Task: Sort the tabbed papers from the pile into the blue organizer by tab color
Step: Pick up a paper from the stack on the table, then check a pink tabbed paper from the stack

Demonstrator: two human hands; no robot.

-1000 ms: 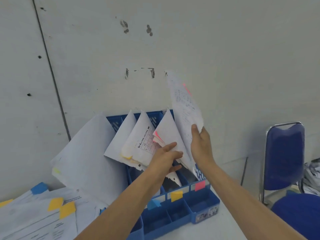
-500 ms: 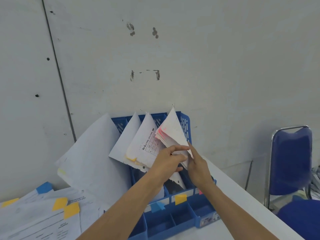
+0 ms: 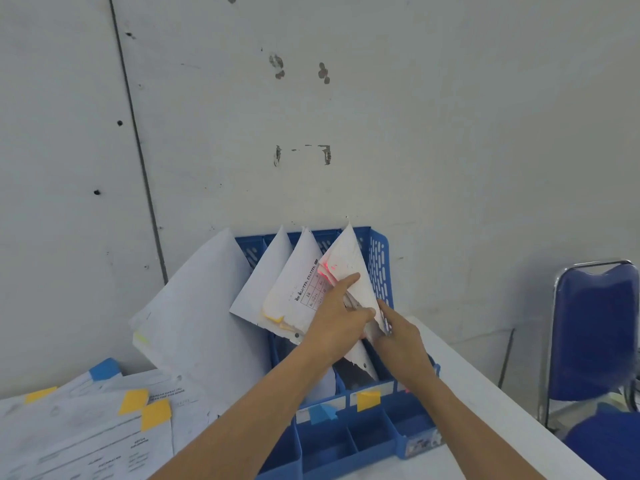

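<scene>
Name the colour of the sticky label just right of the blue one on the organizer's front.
Yellow label, head view.

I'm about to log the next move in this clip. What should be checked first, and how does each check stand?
1. Pink-tabbed papers stand in the rightmost slot of the blue organizer: ok.
2. Right hand is free of the papers: cannot tell, its fingers are hidden behind the sheets.
3. Left hand steadies that stack: ok, its index finger lies on it.
4. That slot's front label is pink: cannot tell, the right wrist covers it.
5. The pile holds tabbed papers: ok, yellow tabs and a blue tab show.
</scene>
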